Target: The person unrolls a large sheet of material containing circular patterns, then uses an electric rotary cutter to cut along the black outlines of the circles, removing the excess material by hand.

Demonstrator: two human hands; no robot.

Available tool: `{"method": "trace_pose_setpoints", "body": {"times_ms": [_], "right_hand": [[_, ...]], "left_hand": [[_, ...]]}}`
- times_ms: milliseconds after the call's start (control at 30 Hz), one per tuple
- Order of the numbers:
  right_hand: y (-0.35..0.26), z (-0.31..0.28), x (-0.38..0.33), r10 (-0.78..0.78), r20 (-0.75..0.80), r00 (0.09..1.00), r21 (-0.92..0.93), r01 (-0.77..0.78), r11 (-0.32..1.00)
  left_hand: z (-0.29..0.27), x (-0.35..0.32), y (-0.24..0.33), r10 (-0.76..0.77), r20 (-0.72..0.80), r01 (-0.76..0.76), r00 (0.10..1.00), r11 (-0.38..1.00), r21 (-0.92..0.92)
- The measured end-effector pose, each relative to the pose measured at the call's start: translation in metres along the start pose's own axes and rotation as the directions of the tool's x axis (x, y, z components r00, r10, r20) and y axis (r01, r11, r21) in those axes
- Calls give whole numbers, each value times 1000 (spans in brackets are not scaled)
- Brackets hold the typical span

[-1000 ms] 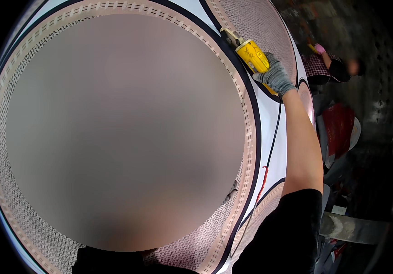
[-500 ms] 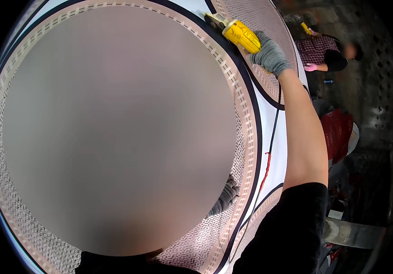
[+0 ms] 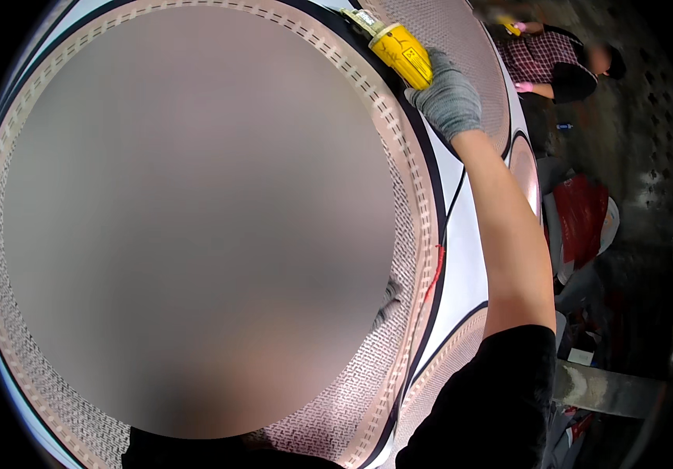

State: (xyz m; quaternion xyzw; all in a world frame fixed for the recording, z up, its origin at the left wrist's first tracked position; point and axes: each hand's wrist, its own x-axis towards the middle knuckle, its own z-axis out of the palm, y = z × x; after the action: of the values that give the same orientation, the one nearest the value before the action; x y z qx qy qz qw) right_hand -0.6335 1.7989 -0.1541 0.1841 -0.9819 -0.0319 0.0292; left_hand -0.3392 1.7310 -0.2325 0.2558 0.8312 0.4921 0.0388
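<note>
Gloved right hand (image 3: 447,100) grips a yellow power tool (image 3: 396,45) at the patterned round panel's (image 3: 422,234) one-o'clock rim; progress unclear. Left hand mostly hidden, grip indiscernible.

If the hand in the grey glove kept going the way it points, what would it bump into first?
Probably the curved tan perforated band under the yellow tool that the right hand grips, though depth is unclear.

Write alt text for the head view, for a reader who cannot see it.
A person's right hand, in a grey glove, grips a yellow power tool against the banded border of a large patterned fabric sheet, arm stretched forward. Grey gloved fingers of the left hand show lower down on the mesh-textured part. Another person in a checked shirt sits at upper right.
</note>
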Motion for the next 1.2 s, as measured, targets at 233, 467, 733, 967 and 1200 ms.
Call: {"method": "trace_pose_setpoints", "body": {"times_ms": [233, 467, 733, 967, 1200], "right_hand": [[1, 9, -109, 375, 187, 908, 826, -352, 440], [1, -32, -261, 543, 477, 691, 874, -439, -209], [2, -140, -533, 680, 640, 356, 764, -385, -518], [-43, -271, -746, 861, 485, 150, 871, -169, -461], [-110, -376, -893, 947, 317, 48, 948, 9, -317]], "left_hand": [[-37, -27, -13, 75, -154, -71, 985, 997, 30], [-50, -31, -18, -77, -180, 99, 981, 989, 113], [-28, -31, -24, -62, -187, 125, 980, 930, 347], [-47, -78, -9, -16, -22, 24, 1000, 918, 395], [-84, -284, 72, -81, 173, -58, 982, 737, 674]]}}
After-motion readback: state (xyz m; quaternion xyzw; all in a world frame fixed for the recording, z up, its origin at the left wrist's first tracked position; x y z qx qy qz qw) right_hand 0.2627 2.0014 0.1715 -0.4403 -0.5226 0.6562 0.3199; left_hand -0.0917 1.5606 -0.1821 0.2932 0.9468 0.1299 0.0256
